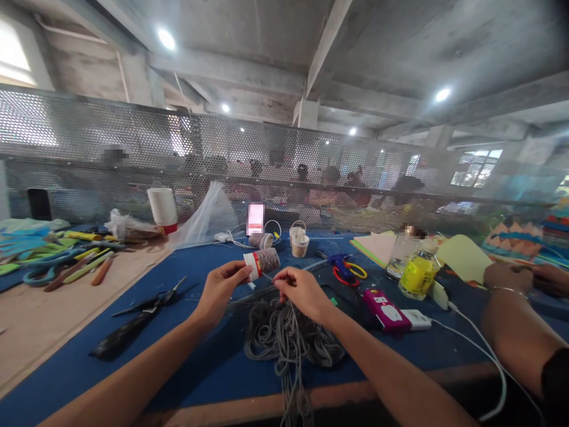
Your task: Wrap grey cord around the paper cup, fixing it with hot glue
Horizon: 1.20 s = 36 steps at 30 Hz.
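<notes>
My left hand [219, 290] grips a paper cup [252, 265] by its white and red end, tilted on its side above the table. Grey cord [269, 260] is wound around the other part of the cup. Close beside it, my right hand [304, 292] has thumb and fingers pinched on the grey cord near the cup. Below both hands lies a loose heap of the same cord [267, 339], with strands hanging over the table's front edge. Behind the cup, another cord-wrapped piece [261, 240] and a small pale basket [299, 244] rest on the table.
Black-handled scissors [151, 307] lie left; red-and-yellow-handled scissors [349, 273] lie right. A purple case [386, 311] and a yellow glue bottle [418, 276] are nearby. Stacked paper cups [160, 207] and a lit phone [255, 218] stand behind. Another person's arm [511, 320] reaches in right.
</notes>
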Tool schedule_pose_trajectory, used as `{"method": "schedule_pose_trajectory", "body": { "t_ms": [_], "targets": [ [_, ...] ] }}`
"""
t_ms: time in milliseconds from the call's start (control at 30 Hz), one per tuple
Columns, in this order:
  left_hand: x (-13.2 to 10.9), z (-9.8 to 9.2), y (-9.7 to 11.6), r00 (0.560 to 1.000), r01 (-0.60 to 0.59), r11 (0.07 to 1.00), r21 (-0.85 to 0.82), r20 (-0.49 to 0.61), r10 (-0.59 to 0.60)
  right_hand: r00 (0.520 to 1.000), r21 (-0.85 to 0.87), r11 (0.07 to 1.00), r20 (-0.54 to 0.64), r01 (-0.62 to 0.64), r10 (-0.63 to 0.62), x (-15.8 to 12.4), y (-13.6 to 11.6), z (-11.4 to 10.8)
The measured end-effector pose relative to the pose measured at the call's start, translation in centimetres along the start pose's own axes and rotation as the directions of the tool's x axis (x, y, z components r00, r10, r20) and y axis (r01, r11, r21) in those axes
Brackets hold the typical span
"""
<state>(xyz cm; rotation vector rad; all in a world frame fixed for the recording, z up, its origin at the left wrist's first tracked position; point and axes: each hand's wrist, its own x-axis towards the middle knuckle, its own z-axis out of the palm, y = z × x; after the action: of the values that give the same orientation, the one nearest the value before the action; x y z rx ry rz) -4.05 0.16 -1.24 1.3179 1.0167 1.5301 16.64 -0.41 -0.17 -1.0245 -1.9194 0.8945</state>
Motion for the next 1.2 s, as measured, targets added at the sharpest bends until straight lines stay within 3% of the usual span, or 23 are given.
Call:
{"method": "schedule_pose_trajectory", "body": {
  "t_ms": [100, 167, 267, 400, 667, 1200],
  "targets": [
    [-0.4, 0.3, 0.4, 0.999, 0.001, 0.999, 0.054, 0.032, -0.003, 0.981, -0.202, 0.971, -0.118, 0.128, -0.154, -0.3, -0.3, -0.3],
    [-0.5, 0.4, 0.7, 0.997, -0.006, 0.996, 0.09, 0.073, 0.0, 0.943, -0.354, 0.906, -0.146, 0.232, -0.298, -0.4, -0.5, -0.6],
    [-0.8, 0.6, 1.0, 0.995, -0.027, 0.988, 0.149, 0.098, 0.012, 0.88, -0.508, 0.791, -0.123, 0.341, -0.459, -0.6, -0.8, -0.8],
    [-1.2, 0.9, 1.5, 0.993, -0.021, 0.983, 0.183, 0.115, 0.0, 0.818, -0.617, 0.672, -0.076, 0.41, -0.57, -0.7, -1.2, -1.0],
    [-1.3, 1.2, 1.6, 0.98, -0.027, 0.982, 0.184, 0.198, -0.01, 0.757, -0.69, 0.564, -0.036, 0.453, -0.652, -0.7, -1.8, -1.1],
    [-1.7, 1.4, 1.8, 0.963, -0.038, 0.977, 0.21, 0.268, -0.02, 0.745, -0.706, 0.585, -0.122, 0.399, -0.655, -0.3, -1.2, -1.3]
  ]
}}
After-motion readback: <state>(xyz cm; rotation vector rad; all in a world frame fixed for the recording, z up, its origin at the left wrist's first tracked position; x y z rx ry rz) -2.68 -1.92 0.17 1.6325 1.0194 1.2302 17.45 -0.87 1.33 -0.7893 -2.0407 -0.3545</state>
